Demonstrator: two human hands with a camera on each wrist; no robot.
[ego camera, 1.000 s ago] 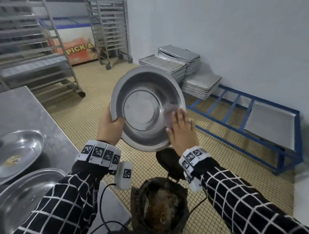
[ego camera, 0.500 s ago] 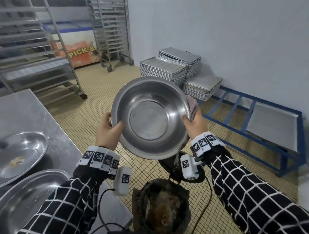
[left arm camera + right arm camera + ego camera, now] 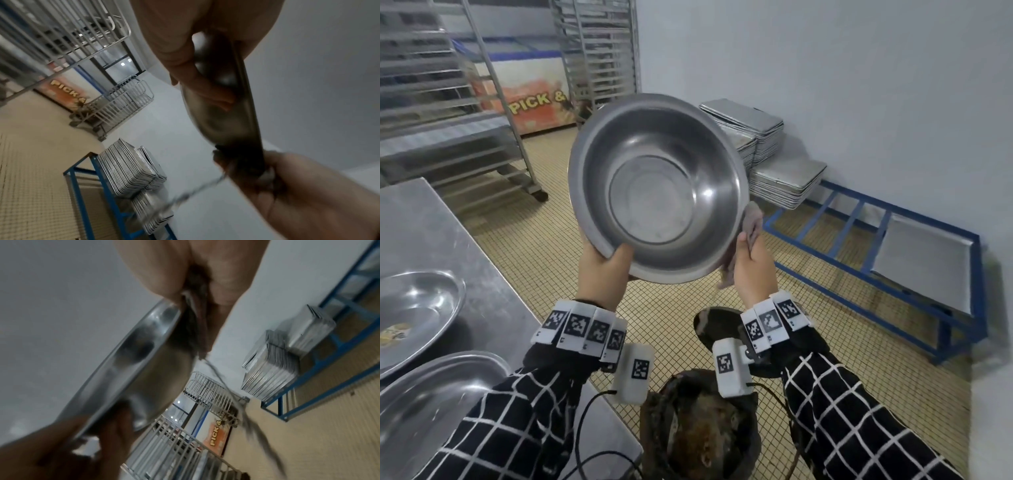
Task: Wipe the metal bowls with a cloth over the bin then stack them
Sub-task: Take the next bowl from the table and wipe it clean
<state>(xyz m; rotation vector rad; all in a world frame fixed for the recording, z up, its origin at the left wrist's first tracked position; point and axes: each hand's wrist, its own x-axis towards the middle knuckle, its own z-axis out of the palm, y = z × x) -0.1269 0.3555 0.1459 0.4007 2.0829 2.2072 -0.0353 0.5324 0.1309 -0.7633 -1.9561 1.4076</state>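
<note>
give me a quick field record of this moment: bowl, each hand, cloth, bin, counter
bowl: metal bowl held up, tilted, inside facing the camera
left hand: left hand grips the lower left rim, thumb inside
right hand: right hand holds the cloth against the right rim
bin: dark bin below the bowl, with brown waste inside
counter: steel counter at left with two more metal bowls

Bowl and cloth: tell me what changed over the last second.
The right hand left the inside of the bowl, where it pressed the cloth flat, and moved to the right rim; it now grips the cloth against the rim and outer wall. The bowl rose and tilted more toward the camera. The left hand still grips the lower left rim, over the bin.
</note>
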